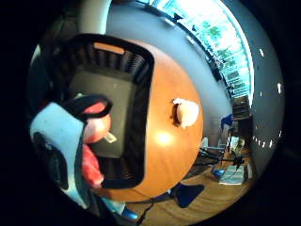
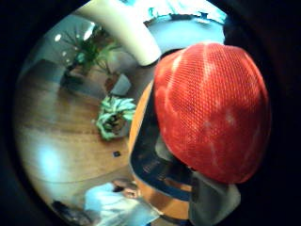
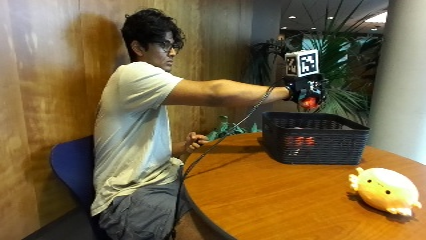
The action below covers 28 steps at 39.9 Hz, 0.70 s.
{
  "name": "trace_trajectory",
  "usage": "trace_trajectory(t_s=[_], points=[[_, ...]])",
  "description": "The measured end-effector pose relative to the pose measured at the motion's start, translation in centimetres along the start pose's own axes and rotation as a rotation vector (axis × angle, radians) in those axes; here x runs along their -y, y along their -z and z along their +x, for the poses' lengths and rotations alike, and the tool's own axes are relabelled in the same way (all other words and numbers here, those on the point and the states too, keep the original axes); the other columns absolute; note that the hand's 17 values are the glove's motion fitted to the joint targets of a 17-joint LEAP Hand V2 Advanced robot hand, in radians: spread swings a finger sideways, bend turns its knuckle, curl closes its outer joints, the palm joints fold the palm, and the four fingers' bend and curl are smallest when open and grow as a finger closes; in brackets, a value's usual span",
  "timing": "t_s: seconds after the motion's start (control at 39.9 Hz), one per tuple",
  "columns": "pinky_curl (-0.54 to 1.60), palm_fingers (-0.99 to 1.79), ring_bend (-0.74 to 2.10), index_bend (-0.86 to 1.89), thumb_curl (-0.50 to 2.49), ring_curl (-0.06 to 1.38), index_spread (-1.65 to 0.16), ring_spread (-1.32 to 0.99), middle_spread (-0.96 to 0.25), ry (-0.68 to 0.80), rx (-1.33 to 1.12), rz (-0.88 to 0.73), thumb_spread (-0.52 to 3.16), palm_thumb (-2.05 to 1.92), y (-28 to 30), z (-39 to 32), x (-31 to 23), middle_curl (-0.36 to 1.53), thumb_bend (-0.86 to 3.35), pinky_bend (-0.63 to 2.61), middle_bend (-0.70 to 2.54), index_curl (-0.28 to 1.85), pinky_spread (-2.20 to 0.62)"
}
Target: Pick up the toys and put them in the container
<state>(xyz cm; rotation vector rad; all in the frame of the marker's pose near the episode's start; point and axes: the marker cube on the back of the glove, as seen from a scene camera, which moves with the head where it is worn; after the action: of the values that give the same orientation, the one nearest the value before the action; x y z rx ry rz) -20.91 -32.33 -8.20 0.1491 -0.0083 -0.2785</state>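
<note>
gloved right hand (image 3: pixel 307 93) curled round a red mesh toy (image 3: pixel 309 103), held high over the black container (image 3: pixel 313 137) so a release drops it inside, with the cream plush toy (image 3: pixel 387 190) waiting on the table (image 3: pixel 279 200) at the container's four o'clock.

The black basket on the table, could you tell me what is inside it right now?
The black basket shows a bare grey floor from above; through its wall something red glows. The gloved right hand holds a red toy above it, covering one part.

Two plush toys are counted: one red (image 3: pixel 309 103), one yellow (image 3: pixel 385 190); one black slatted basket (image 3: pixel 313 138); one round wooden table (image 3: pixel 279 200)
</note>
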Motion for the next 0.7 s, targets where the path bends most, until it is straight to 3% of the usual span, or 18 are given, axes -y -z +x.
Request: trace_trajectory(t_s=[0.1, 0.13, 0.23, 0.43, 0.7], points=[[0.6, 0.32, 1.48, 0.25, 1.37, 0.66, -0.62, -0.35, -0.38, -0.017, 0.003, 0.002, 0.6, 0.51, 0.7, 0.1, -0.3, 1.04, 0.12, 1.51, 0.74, 1.33, -0.4], [0.58, -0.01, 1.35, 0.19, 1.33, 0.62, -0.61, -0.33, -0.35, -0.022, 0.004, 0.002, 0.69, 0.35, 0.9, 0.1, -0.4, 1.0, 0.05, 1.46, 0.63, 1.28, -0.36], [0.57, -0.4, 1.07, 0.09, 1.19, 0.55, -0.57, -0.22, -0.26, -0.033, -0.008, 0.015, 0.84, 0.2, 1.5, 0.5, -0.7, 0.88, -0.06, 1.49, 0.37, 1.15, -0.22], [0.48, -0.27, 0.76, 0.11, 0.96, 0.4, -0.49, -0.09, -0.14, -0.055, 0.014, 0.021, 1.05, 0.08, 2.6, 1.5, -1.6, 0.74, -0.04, 1.37, 0.18, 0.95, -0.05], [0.4, -0.11, 0.63, 0.16, 0.75, 0.34, -0.44, -0.02, -0.07, -0.077, 0.042, 0.013, 1.18, 0.07, 3.0, 3.1, -3.1, 0.62, -0.02, 1.19, 0.15, 0.8, 0.03]])
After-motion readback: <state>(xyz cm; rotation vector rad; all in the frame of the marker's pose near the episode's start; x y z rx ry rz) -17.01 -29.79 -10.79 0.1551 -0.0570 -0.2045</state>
